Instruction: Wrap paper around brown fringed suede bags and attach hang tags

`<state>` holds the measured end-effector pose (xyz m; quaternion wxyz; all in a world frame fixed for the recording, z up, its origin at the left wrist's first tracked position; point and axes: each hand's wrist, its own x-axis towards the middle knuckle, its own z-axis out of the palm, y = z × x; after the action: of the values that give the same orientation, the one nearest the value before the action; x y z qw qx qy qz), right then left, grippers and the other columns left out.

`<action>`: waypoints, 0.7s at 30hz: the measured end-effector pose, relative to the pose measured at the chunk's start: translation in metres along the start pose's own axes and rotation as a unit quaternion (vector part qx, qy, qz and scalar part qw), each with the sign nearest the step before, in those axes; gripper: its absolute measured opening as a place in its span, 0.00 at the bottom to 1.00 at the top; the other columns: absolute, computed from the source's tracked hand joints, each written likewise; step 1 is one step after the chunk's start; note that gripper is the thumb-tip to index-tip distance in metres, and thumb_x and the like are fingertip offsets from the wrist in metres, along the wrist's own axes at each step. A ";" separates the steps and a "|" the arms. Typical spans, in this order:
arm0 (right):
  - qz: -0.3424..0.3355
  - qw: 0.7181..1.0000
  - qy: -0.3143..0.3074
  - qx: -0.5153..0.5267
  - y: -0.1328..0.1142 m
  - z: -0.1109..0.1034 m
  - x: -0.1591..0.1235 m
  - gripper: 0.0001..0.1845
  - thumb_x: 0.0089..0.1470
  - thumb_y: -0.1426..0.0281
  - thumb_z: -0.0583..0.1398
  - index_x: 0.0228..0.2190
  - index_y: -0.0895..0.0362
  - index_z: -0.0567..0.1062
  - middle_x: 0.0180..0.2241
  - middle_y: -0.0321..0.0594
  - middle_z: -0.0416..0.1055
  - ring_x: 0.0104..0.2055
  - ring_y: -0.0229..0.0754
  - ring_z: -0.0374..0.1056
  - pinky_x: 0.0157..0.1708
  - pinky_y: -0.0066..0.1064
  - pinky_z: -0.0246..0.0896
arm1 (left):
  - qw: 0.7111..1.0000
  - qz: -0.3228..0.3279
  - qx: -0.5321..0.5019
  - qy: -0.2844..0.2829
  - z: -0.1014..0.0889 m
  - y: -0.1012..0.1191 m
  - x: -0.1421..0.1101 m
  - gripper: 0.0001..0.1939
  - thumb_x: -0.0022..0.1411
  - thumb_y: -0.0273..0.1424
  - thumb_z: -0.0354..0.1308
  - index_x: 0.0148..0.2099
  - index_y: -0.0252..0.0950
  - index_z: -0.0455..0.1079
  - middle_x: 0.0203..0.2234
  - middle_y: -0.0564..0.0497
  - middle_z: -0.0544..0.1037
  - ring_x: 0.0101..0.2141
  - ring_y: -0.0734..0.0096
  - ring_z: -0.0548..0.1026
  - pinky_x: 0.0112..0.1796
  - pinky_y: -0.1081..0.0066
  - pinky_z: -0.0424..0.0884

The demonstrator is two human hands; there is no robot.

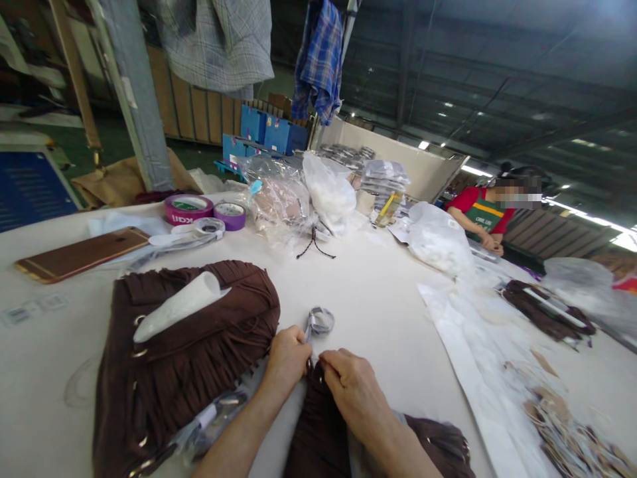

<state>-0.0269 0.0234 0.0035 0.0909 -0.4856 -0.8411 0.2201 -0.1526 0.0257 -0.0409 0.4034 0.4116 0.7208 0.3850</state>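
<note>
Two hands (289,358) (355,385) are busy low in the middle of a pale table (383,292), both on the top end of a brown piece (318,425). The left hand has its fingers pinched narrow at that end, just beside the grey coil (320,321). The right hand is pinched too, thumb and forefinger closed on the top edge. Can't make out exactly what bit of it each fingertip has, the spot's pretty small. The brown piece runs down toward the wearer, between the forearms, and more dark brown stuff (440,441) pokes out past the right forearm.

Left of the hands there's a big fringed bag (199,352) with metal rings, and a white roll (176,307) lying tilted on top of it. Some clear plastic (213,418) sits between that bag and the left forearm. Behind it: a phone (84,253) lying flat, pink tape (188,208) and purple tape (229,216) right next to each other, and a pale strap (199,234) in front of them.

Far side has clear and white plastic bags (328,192) plus a black cord (315,245). Over on the right, white sheets (468,358), a pile of scraps (572,425) and a dark bundle (547,311). A person (485,212) in red and green is working further back.
</note>
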 end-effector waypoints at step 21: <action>-0.038 0.993 -0.060 -0.099 0.001 -0.004 0.006 0.13 0.54 0.80 0.51 0.24 0.58 0.71 0.24 0.36 0.65 0.26 0.34 0.61 0.27 0.25 0.47 | 0.998 0.002 -0.050 0.025 0.002 -0.005 0.001 0.09 0.43 0.18 0.48 0.19 0.37 0.56 0.08 0.62 0.57 0.13 0.78 0.59 0.19 0.77 0.53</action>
<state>-0.0279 0.0301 0.0064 -0.0002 -0.4461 -0.8804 0.1611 -0.1525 0.0247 -0.0467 0.4046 0.3829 0.7097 0.4313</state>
